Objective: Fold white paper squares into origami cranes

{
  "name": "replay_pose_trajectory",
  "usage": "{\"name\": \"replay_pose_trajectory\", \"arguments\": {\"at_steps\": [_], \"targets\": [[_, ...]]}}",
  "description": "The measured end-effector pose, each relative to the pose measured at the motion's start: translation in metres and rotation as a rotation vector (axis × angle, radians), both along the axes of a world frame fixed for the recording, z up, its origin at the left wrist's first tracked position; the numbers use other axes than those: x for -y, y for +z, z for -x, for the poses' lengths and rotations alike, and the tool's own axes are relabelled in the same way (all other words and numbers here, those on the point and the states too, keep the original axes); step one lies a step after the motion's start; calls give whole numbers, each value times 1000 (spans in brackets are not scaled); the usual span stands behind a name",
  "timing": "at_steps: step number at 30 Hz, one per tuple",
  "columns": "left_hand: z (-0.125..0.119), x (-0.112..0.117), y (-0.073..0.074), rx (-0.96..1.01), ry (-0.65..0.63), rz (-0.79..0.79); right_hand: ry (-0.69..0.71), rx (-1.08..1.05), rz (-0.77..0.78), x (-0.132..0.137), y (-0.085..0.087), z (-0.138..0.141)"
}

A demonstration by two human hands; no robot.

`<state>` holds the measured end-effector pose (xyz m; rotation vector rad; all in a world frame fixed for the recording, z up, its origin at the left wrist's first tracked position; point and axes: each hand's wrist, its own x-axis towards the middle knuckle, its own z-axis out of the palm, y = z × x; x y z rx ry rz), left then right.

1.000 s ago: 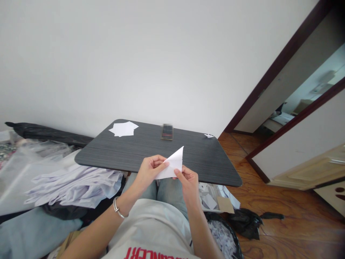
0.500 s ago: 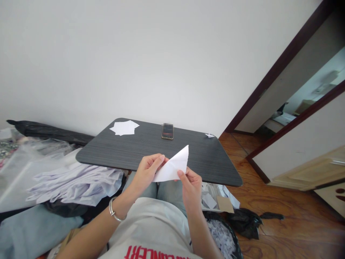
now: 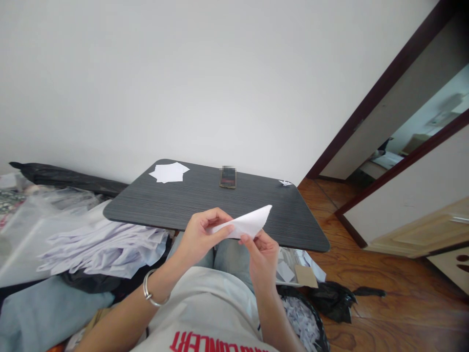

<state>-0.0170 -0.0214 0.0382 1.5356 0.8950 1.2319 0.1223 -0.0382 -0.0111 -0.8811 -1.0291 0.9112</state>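
A folded white paper triangle (image 3: pixel 249 222) is held in the air over my lap, its tip pointing right and lying nearly flat. My left hand (image 3: pixel 201 237) pinches its left end between thumb and fingers; a silver bracelet is on that wrist. My right hand (image 3: pixel 262 256) grips the paper's lower edge from beneath with closed fingers. Just beyond the hands is the near edge of a dark grey table (image 3: pixel 176 205).
On the table lie a small stack of white paper squares (image 3: pixel 168 172), a phone (image 3: pixel 227 177) and a small folded paper piece (image 3: pixel 285 183). A heap of white sheets (image 3: pixel 98 247) lies at left. A black bag of paper scraps (image 3: pixel 304 318) sits on the wooden floor at right.
The paper triangle has tipped from pointing up to lying nearly flat with its tip to the right. Both hands have kept hold of it and shifted slightly.
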Motion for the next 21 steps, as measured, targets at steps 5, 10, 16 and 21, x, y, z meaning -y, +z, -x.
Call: {"name": "replay_pose_trajectory", "arguments": {"at_steps": [5, 10, 16, 21], "targets": [[5, -2, 2, -224, 90, -511, -43, 48, -166, -5, -1, -6], [7, -2, 2, -316, 56, -751, -228, 159, -343, -5, -4, -14], [5, 0, -2, -260, 95, -755, -493, 314, -558, -4, -3, -19], [6, -1, -5, -254, 95, -789, -587, 383, -657, -2, -2, -20]]}}
